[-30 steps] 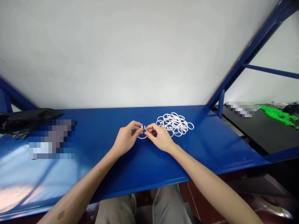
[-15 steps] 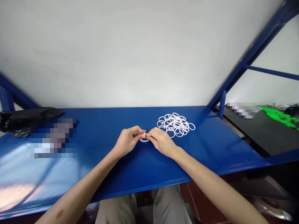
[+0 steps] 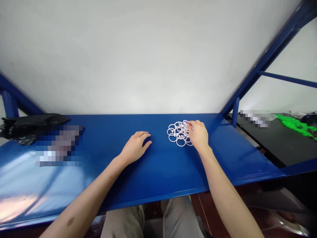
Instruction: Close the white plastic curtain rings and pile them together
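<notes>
My left hand lies on the blue metal tabletop, fingers slightly curled, with nothing in it. To its right is a flat pile of interlinked white plastic rings. My right hand rests over the right side of that pile, its fingertips on the rings and hiding part of them. Whether those fingers hold a ring, I cannot tell.
A black bag lies at the far left of the table, beside a pixelated patch. Blue metal struts rise at both ends. A dark table at right carries green material and a black mouse.
My hands have parted. The ring they held together no longer shows between them. My right hand has moved right onto the pile, and my left hand lies flat and empty.
</notes>
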Demonstrator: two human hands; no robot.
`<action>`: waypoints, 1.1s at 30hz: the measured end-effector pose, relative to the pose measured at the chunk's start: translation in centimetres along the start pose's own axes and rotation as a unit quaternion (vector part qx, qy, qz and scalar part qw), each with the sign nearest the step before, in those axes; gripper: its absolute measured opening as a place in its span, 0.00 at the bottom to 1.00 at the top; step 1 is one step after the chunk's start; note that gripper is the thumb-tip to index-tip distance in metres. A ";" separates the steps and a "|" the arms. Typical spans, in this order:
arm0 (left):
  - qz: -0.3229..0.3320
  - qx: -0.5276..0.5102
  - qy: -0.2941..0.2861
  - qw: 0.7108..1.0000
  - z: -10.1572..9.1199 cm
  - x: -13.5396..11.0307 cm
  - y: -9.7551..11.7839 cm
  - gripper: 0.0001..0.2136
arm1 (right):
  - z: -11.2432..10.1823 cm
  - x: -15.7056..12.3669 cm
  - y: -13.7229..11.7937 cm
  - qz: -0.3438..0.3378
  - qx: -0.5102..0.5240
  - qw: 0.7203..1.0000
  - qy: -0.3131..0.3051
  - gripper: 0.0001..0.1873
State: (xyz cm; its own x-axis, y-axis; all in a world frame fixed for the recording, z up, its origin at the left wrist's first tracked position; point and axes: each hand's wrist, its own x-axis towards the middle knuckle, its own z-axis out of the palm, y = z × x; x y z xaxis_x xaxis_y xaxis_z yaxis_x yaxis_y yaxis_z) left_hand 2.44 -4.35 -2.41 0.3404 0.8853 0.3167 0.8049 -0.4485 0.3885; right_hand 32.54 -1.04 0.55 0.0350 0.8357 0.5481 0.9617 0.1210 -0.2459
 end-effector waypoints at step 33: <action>0.014 0.030 -0.051 0.998 -0.4 0.0 -0.2 0.17 | 1.6 -0.4 -0.9 0.064 -0.078 0.966 -0.237 0.48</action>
State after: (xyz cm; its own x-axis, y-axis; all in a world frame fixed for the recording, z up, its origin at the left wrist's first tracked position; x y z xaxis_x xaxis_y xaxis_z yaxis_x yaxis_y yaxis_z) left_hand 2.13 -4.29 -2.11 0.4095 0.8815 0.2351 0.8205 -0.4685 0.3276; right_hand 31.22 -0.61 -0.71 0.0633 0.9944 0.0841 0.9883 -0.0508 -0.1435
